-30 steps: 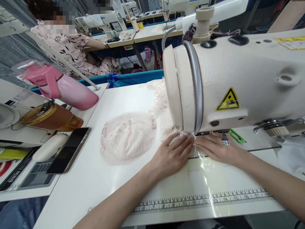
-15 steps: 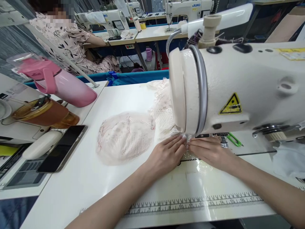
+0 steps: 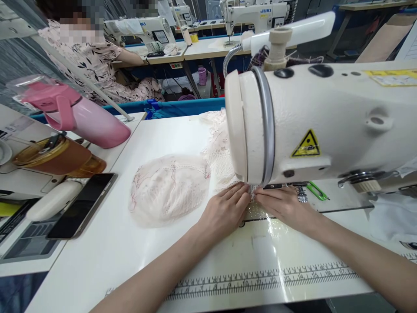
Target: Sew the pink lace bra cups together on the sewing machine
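Both hands lie flat on the white counter directly under the head of the sewing machine, which hides the needle. The left hand rests palm down, fingers together and extended, pressing the edge of the pale lace garment; the right hand mirrors it from the other side, its fingertips meeting the left's at the lace by the presser foot. The garment's rounded cup spreads toward the counter's left side, with more lace trailing to the far edge behind the machine. This looks like the seam-feeding step: the fabric is held taut and aligned at the needle. Judging from that, the next move calls for even pressure from both hands and fingertips kept clear of the needle path.
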Motion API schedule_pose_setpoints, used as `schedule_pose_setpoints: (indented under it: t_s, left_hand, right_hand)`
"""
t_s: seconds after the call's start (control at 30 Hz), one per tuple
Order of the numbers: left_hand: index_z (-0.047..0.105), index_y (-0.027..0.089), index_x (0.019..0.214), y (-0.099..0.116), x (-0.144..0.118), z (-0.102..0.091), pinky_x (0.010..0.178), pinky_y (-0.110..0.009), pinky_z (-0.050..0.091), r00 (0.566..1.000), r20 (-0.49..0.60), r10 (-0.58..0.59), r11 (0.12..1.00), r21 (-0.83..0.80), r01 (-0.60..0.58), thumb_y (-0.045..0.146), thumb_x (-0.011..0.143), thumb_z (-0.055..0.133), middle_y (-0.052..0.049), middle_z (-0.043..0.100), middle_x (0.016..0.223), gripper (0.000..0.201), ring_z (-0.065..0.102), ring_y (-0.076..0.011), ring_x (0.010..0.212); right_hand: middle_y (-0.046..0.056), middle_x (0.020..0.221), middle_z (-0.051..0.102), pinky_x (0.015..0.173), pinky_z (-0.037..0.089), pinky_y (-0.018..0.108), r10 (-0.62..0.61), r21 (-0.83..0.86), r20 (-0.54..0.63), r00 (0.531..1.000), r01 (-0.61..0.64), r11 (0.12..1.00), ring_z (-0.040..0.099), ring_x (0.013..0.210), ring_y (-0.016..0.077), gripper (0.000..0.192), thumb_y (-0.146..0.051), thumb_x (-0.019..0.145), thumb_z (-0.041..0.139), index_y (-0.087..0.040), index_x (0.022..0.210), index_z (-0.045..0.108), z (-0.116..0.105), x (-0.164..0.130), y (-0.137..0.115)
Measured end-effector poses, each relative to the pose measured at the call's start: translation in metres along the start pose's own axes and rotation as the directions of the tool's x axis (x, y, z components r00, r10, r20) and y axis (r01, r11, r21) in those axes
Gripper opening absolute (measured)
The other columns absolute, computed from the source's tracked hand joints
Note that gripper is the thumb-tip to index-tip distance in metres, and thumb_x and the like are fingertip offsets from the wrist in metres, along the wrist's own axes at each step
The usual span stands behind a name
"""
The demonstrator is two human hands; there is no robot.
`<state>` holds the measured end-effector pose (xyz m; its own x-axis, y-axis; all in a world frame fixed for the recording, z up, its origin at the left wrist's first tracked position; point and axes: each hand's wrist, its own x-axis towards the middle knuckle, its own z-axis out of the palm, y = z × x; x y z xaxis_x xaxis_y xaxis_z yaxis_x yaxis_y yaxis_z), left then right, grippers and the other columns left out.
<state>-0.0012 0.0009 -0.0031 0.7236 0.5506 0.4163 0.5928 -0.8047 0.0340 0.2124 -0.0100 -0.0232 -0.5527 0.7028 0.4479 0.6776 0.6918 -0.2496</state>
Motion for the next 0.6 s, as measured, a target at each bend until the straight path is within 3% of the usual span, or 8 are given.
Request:
schedule_pose_setpoints:
  t_s: [0.17,0.37,0.6]
  left_hand:
    - [0.059,0.009,0.105,0.002,0.000,0.001,0.095,-0.038,0.054,1.000,0.016,-0.023,1.000,0.017,0.023,0.012,0.090,0.041,-0.014,0.067,0.117,0.024,0.064,-0.0236,0.110]
    - [0.058,0.008,0.120,0.002,-0.002,0.005,0.097,-0.039,0.053,1.000,0.008,0.002,0.999,0.049,-0.002,0.017,0.092,0.043,-0.013,0.065,0.122,0.033,0.063,-0.0235,0.111]
    - [0.061,0.007,0.119,0.002,-0.003,0.006,0.094,-0.040,0.055,1.000,0.004,0.026,0.996,0.091,-0.026,0.020,0.094,0.043,-0.014,0.065,0.120,0.034,0.064,-0.0253,0.110]
  right_hand:
    - [0.002,0.104,0.072,0.078,0.056,0.027,0.014,0.036,0.027,1.000,-0.015,0.999,0.068,0.087,0.0127,0.024,-0.012,0.092,0.047,-0.021,0.102,0.067,-0.003,0.003,0.003]
    - [-0.003,0.089,0.072,0.066,0.054,0.028,0.089,0.118,0.029,0.996,-0.092,0.989,0.066,0.079,0.0135,0.033,-0.015,0.093,0.043,-0.032,0.102,0.070,-0.005,0.002,0.005]
    - [-0.001,0.081,0.071,0.068,0.049,0.029,0.148,0.092,-0.021,0.989,-0.146,0.985,0.065,0.076,0.0137,0.025,-0.022,0.093,0.047,-0.030,0.095,0.071,-0.013,0.008,0.005]
